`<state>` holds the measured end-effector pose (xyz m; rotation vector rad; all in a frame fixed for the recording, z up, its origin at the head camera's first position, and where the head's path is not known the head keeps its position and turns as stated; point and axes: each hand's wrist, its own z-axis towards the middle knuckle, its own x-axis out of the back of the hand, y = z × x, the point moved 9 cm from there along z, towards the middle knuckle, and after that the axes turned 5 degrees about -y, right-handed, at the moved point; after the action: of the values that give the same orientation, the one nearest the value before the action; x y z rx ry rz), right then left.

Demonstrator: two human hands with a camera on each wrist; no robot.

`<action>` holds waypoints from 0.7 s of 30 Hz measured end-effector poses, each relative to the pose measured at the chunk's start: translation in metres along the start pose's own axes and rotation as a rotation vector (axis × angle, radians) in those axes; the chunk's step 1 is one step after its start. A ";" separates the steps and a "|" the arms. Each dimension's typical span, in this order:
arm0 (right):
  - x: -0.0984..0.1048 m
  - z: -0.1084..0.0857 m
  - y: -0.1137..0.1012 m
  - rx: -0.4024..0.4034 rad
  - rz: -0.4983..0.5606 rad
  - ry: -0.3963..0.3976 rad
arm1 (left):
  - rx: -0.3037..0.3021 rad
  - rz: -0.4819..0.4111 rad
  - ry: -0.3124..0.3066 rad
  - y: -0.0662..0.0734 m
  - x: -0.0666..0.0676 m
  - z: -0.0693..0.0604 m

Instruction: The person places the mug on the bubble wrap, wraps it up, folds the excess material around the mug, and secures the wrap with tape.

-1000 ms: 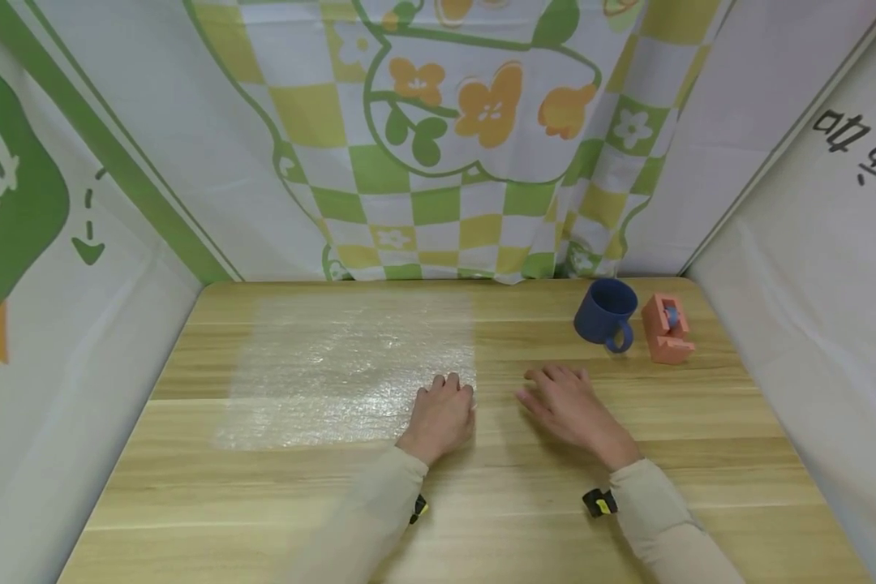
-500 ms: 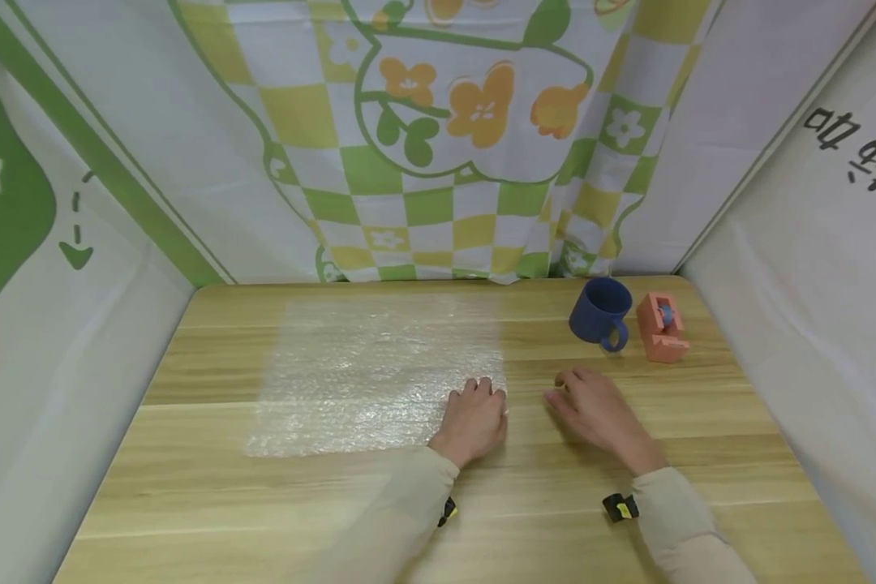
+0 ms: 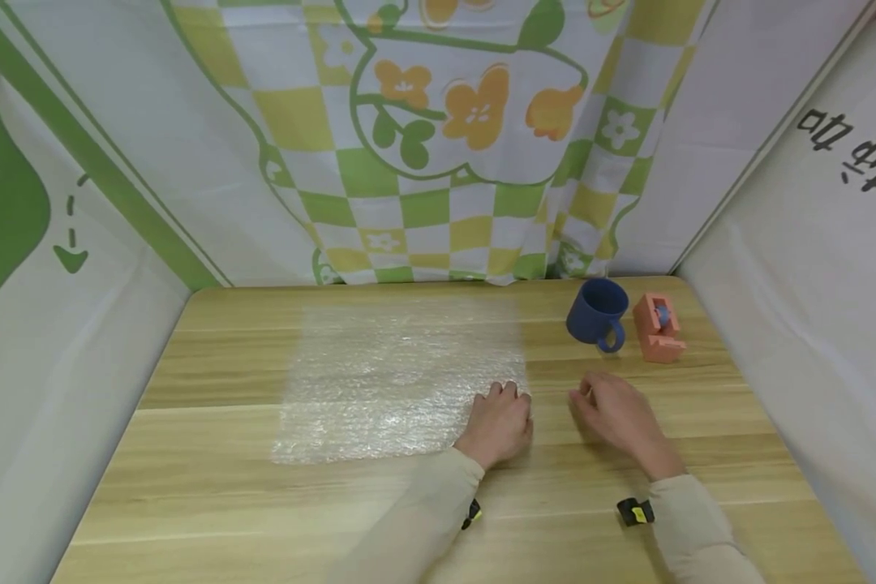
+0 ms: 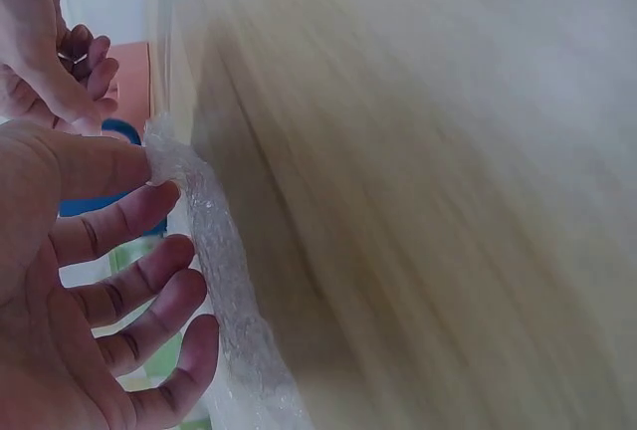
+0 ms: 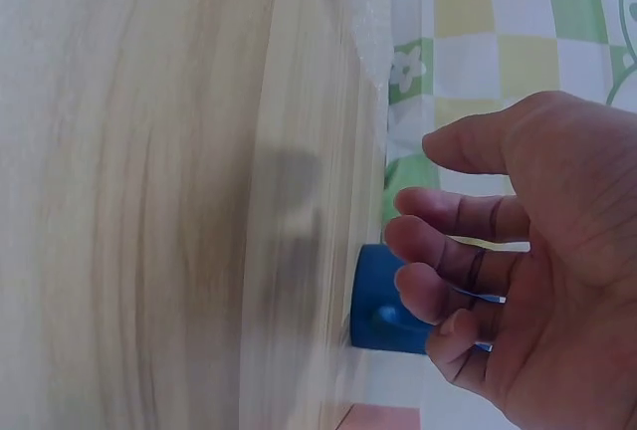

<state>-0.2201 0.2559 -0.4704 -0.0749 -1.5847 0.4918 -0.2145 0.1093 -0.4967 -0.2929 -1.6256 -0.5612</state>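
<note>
A clear sheet of bubble wrap [image 3: 390, 365] lies spread on the wooden table. My left hand [image 3: 498, 426] is at the right edge of the sheet; in the left wrist view its thumb and forefinger pinch the wrap's edge [image 4: 234, 281], while the other fingers stay bent behind it. To the right, my right hand [image 3: 619, 415] hovers over the table with loosely curled fingers and nothing in them, as the right wrist view [image 5: 557, 241] confirms. It is nearest a blue mug [image 3: 587, 318], which stands behind it.
A salmon-pink tape dispenser [image 3: 657, 345] with a blue core stands right of the mug near the table's back right corner. A checked, flowered curtain [image 3: 445, 211] hangs behind the table [image 3: 212, 503], and white cloth walls flank it.
My left hand has drawn the bubble wrap to the right across the table. The right hand has also shifted right, its fingers curling in more. Mug and dispenser stay put.
</note>
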 end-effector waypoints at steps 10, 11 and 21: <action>-0.002 -0.004 0.013 -0.063 -0.010 -0.007 | -0.026 0.017 -0.043 0.022 -0.003 0.010; -0.002 -0.004 0.013 -0.066 -0.008 -0.009 | -0.026 0.019 -0.044 0.023 -0.003 0.010; -0.011 -0.002 0.011 -0.066 0.070 -0.080 | -0.045 -0.014 -0.027 0.020 0.003 0.008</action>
<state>-0.2204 0.2624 -0.4847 -0.1625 -1.6814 0.5022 -0.2114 0.1303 -0.4907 -0.3244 -1.6434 -0.6072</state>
